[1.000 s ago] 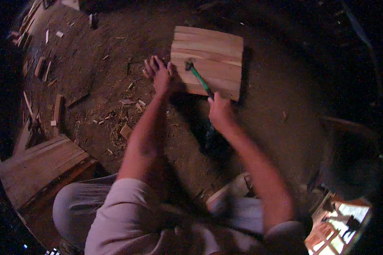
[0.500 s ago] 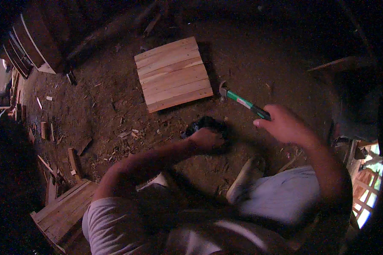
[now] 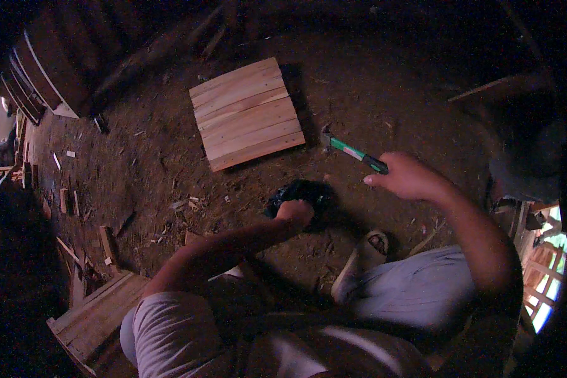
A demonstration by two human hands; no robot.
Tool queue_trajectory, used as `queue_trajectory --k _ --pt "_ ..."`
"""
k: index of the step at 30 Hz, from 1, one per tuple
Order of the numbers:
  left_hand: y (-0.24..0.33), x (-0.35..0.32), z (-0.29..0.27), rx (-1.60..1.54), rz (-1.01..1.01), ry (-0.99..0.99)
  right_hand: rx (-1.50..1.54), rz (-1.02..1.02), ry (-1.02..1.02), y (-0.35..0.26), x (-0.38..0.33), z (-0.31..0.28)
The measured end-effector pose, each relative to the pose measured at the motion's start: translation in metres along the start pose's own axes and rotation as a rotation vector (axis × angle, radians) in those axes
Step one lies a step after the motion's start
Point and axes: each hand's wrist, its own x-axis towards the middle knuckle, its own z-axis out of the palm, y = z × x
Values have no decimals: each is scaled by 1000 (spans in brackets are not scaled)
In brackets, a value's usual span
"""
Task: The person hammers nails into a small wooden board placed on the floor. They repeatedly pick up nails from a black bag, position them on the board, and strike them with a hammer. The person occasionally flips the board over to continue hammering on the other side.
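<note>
My right hand [image 3: 408, 177] grips a claw hammer [image 3: 353, 151] by the black end of its green-and-black handle. The hammer's head points away to the left, above the dirt floor. My left hand [image 3: 296, 213] is at a crumpled black plastic bag [image 3: 318, 194] on the floor, its fingers hidden down in the dark folds. What those fingers touch cannot be made out. Beyond the bag lies a square panel of pale wooden boards [image 3: 249, 116], flat and slightly turned.
Wood chips and offcuts [image 3: 189, 203] litter the dirt floor [image 3: 160, 151] on the left. A wooden plank piece [image 3: 101, 309] stands low at my left side. Dark wooden furniture [image 3: 50, 75] is at the far left. My sandalled foot [image 3: 365, 252] rests near the bag.
My left hand has shifted slightly left and nearer within the black bag, showing more of the bag. My right hand with the hammer has moved a little left; the view has shifted slightly.
</note>
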Motion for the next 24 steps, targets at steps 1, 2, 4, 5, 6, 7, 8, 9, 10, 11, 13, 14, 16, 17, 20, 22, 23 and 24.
queue_trajectory --k 1,2,4,5,6,7,8,9,10,11,13,14,16,17,20,22,23,24 --pt "-1 0 -2 -26 13 -11 19 13 -22 -2 -1 -1" --pt "-4 2 -6 -53 25 -22 39 26 -44 -5 -1 -4" --pt "-2 4 -17 -76 16 -66 51 37 -74 -4 -1 -4" --pt "5 1 -30 -71 -4 -95 43 37 -78 -2 -1 -4" --pt "10 0 -37 -66 -24 -124 34 36 -82 0 -2 -4" --pt "9 2 -33 -102 -46 -72 20 38 -69 0 -2 -5" --pt "7 3 -27 -139 -68 -21 5 41 -56 0 -2 -5" --pt "4 4 -23 -177 -90 31 -9 43 -44 0 -3 -5" --pt "3 4 -24 -182 -113 33 -6 47 -44 1 -2 -3" --pt "1 4 -25 -187 -138 36 -2 50 -44 2 -1 -2" --pt "0 7 -30 -203 -182 -5 -5 52 -46 4 0 -1" --pt "1 8 -33 -214 -202 -50 -11 51 -48 5 0 -1" --pt "0 6 -38 -259 -186 -108 -11 59 -71 3 0 -3" --pt "-1 3 -41 -293 -150 -122 -4 69 -93 -1 0 -5" --pt "6 -8 -58 -281 -37 -84 24 58 -111 -1 0 -5" --pt "6 -9 -55 -239 78 36 30 54 -104 -2 1 -3" --pt "3 -5 -48 -218 154 132 25 58 -97 -5 1 -3" --pt "1 -2 -41 -196 230 228 20 63 -90 -7 2 -3"
